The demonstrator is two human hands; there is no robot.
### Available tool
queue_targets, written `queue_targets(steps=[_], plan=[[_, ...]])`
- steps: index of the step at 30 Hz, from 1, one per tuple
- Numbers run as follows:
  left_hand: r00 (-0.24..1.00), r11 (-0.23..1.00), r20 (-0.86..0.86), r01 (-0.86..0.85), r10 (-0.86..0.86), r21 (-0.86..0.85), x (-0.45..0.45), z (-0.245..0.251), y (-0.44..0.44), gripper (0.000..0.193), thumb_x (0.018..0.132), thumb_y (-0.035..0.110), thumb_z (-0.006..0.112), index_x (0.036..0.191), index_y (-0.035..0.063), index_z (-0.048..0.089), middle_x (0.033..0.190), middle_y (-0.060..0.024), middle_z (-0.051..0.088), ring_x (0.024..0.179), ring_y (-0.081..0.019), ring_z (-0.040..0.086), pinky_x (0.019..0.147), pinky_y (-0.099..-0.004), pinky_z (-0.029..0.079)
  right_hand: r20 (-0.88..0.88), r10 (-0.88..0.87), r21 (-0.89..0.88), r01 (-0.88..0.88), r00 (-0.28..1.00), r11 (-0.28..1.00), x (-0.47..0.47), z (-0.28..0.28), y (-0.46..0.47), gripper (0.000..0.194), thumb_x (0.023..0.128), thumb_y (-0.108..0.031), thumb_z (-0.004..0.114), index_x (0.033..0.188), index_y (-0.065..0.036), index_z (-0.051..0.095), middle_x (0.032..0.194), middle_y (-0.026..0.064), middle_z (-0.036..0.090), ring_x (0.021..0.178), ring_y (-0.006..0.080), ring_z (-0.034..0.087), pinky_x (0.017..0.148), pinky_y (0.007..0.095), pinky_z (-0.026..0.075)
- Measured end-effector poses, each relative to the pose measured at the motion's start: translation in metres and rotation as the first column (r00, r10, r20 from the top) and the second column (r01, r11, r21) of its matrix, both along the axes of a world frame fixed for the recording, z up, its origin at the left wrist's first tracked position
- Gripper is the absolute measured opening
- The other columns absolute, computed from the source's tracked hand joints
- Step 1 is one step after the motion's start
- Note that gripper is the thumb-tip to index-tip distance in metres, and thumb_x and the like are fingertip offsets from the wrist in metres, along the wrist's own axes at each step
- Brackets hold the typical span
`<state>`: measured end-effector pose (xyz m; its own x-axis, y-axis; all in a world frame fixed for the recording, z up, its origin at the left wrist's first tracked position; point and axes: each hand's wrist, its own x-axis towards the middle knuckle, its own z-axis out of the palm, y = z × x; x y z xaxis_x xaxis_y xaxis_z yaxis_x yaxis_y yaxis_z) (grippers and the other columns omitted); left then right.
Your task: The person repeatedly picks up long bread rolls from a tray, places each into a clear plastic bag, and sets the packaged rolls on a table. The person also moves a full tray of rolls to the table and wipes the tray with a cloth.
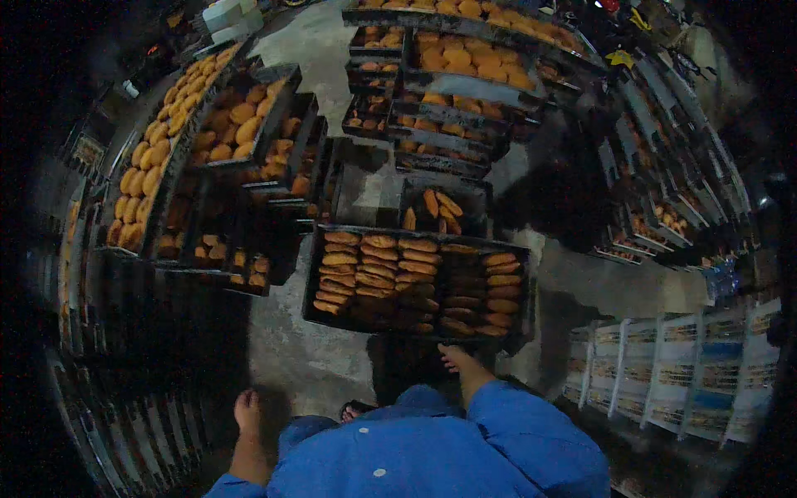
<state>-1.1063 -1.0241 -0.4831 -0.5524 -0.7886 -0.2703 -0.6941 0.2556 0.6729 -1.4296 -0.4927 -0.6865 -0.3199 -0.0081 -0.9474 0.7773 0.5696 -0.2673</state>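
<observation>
Before me a dark tray (pixel 308 274) holds rows of elongated bread rolls (pixel 377 258), part of them in shadow. My right hand (pixel 453 359) is just below the near edge of this tray, fingers stretched towards it; whether it touches the edge cannot be told. Low at the left, away from the trays, hangs my left hand (pixel 248 411) with its fingers curled and nothing visible in it. Behind the full tray, another dark tray (pixel 479 205) contains a few loose long rolls (pixel 443 205).
Stacked trays of round buns (pixel 134 187) rise at the left. More bread-filled crates (pixel 461 81) stand ahead, and further stacks (pixel 672 174) lean in view at the right. A white slatted rack (pixel 654 373) is at the lower right. Concrete floor (pixel 305 348) shows between them.
</observation>
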Motion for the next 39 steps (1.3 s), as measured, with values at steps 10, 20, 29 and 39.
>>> queue_targets(steps=[10,20,29,39], plan=[[0.982,0.942,-0.100,-0.183,0.161,-0.281,0.012,-0.099,-0.076,0.030,0.084,0.023,0.062,0.100,-0.0020,0.063,0.099,-0.0152,0.066,0.090,-0.0275,0.063,0.078,-0.0351,0.049,0.102,-0.570,-0.597,0.508,0.815,0.621,0.004,-0.051,-0.043,0.036,0.081,-0.042,0.061,0.095,-0.010,0.056,0.075,0.0114,0.057,0.054,0.0219,0.053,0.050,0.0362,0.046],[0.958,0.974,0.257,-0.073,0.129,-0.216,0.073,0.018,-0.048,0.022,0.084,0.014,0.066,0.101,0.0008,0.063,0.094,-0.0084,0.067,0.083,-0.0178,0.063,0.075,-0.0301,0.049,0.115,-0.823,-0.385,0.788,0.557,0.479,0.006,0.040,-0.048,0.025,0.079,-0.032,0.064,0.091,-0.013,0.054,0.086,0.0191,0.049,0.051,0.0244,0.045,0.062,0.0412,0.049],[0.914,0.715,0.207,-0.402,0.348,0.572,0.107,0.139,0.014,0.060,0.085,0.051,0.058,0.127,0.0090,0.050,0.114,-0.0103,0.060,0.100,-0.0243,0.057,0.089,-0.0489,0.041,0.183,-0.756,-0.316,0.766,0.628,0.560,0.097,0.277,-0.026,0.031,0.076,-0.035,0.066,0.099,-0.016,0.057,0.094,0.0156,0.055,0.058,0.0286,0.054,0.057,0.0402,0.051],[0.748,0.287,0.021,-0.279,0.663,0.916,0.096,0.357,0.156,0.088,0.071,0.069,0.060,0.138,0.0152,0.040,0.135,-0.0113,0.046,0.123,-0.0326,0.042,0.099,-0.0662,0.018,-0.457,-0.296,-0.671,-0.107,0.839,0.733,0.127,0.521,-0.039,0.028,0.080,-0.030,0.065,0.097,-0.009,0.061,0.092,0.0099,0.059,0.078,0.0264,0.062,0.069,0.0373,0.053]])
